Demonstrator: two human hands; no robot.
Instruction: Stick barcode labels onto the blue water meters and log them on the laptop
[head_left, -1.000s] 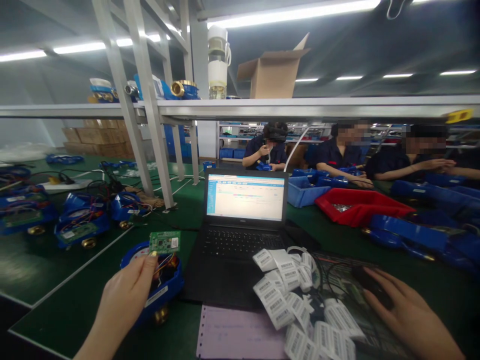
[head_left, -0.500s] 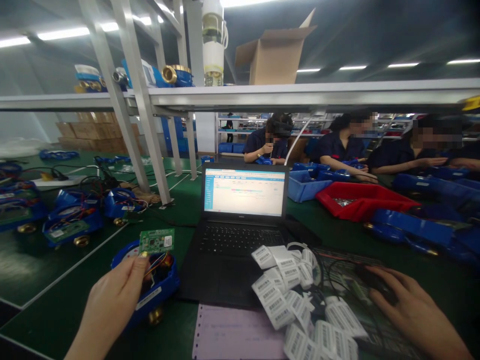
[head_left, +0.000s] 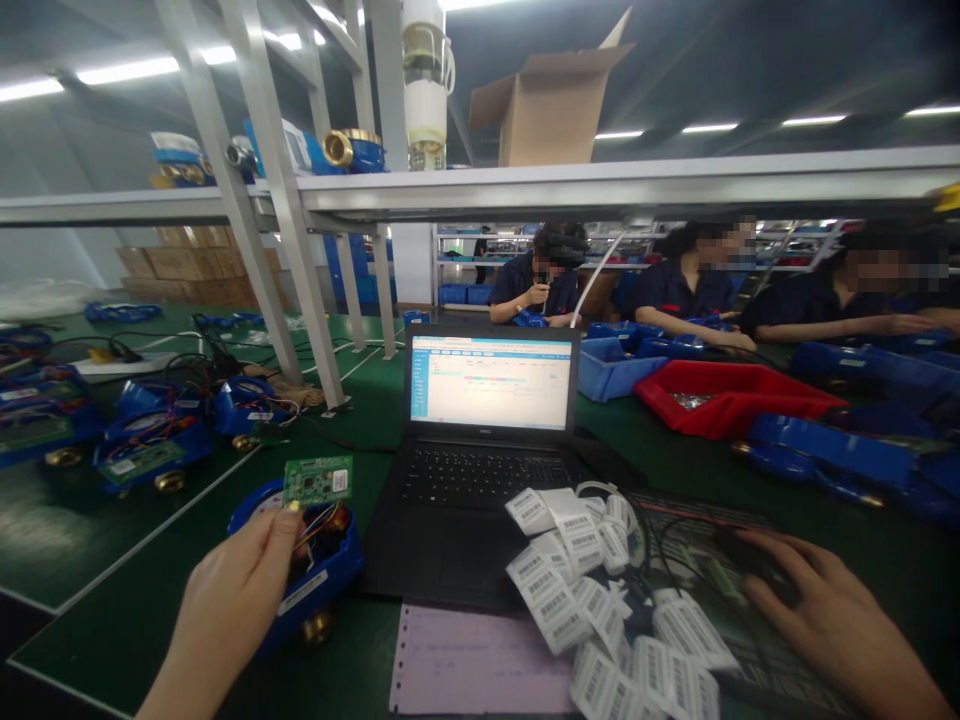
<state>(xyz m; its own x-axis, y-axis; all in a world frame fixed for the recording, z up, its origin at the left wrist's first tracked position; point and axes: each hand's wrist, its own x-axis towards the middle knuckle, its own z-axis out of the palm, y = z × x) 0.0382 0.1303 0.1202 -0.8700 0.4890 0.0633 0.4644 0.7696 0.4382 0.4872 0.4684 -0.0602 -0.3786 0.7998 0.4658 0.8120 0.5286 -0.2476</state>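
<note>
Pinched between the thumb and fingers of my left hand (head_left: pixel 236 590) is a green circuit board (head_left: pixel 319 480), held upright over a blue meter housing (head_left: pixel 322 590) with wires and a brass fitting. My right hand (head_left: pixel 825 610) rests over a black mouse (head_left: pixel 757 565) at the right, its fingers around it. Between the hands stands an open black laptop (head_left: pixel 480 540) with a lit screen. White barcode labels (head_left: pixel 551 600) lie in a heap in front of the laptop's right side, partly covering a pink sheet (head_left: pixel 472 660).
More blue meter housings (head_left: pixel 154 445) with boards stand at the left. A red bin (head_left: pixel 731 400) and a blue bin (head_left: pixel 611 370) are behind the laptop at the right. Metal posts (head_left: pixel 300 270) carry a shelf (head_left: pixel 600 185) overhead. Several people sit across the table.
The view has shifted slightly, so most things on the table appear a little further right. Both hands keep their grips. One person across the table has moved an arm slightly.
</note>
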